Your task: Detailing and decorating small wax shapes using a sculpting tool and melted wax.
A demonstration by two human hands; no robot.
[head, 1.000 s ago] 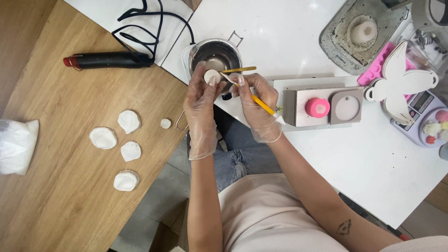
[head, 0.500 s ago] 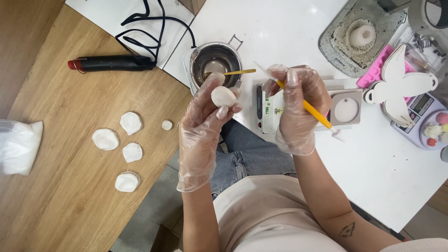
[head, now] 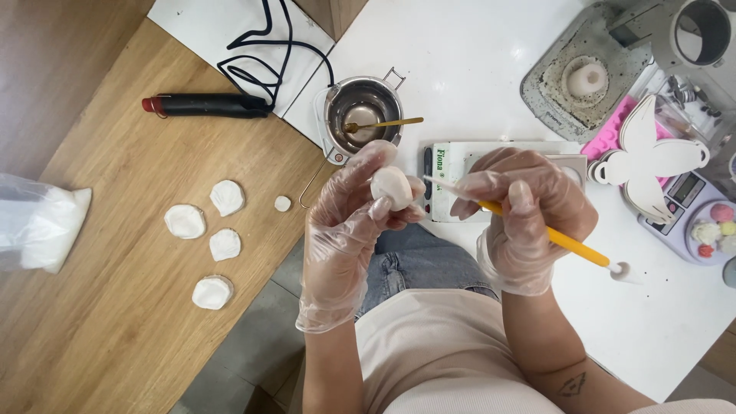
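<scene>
Both hands have come away from the small metal pot (head: 363,115) and now sit nearer the body, over the gap between the wooden surface (head: 100,307) and the white surface (head: 475,69). A second ago they worked close together right at the pot's near edge; now the pot stands uncovered with a gold-handled spoon (head: 383,123) resting in it.

Left hand (head: 349,230), in a clear glove: fingers curled, pinching a small white shell-shaped piece (head: 391,186) between thumb and fingertips, held up facing the camera.

Right hand (head: 529,218), also gloved: closed around a yellow-handled tool (head: 563,244), its pale fine tip pointing left toward the piece, just short of touching. The tool's other end, a white knob, sticks out to the right.

Judgement: the piece looks lifted clear of the pot for detail work with the tool tip rather than dipping.

Left on the wooden surface: four similar white pieces (head: 207,245) and one small round one (head: 283,203), well apart from the hands. Far left, a black heat tool (head: 207,105) with cord.
</scene>
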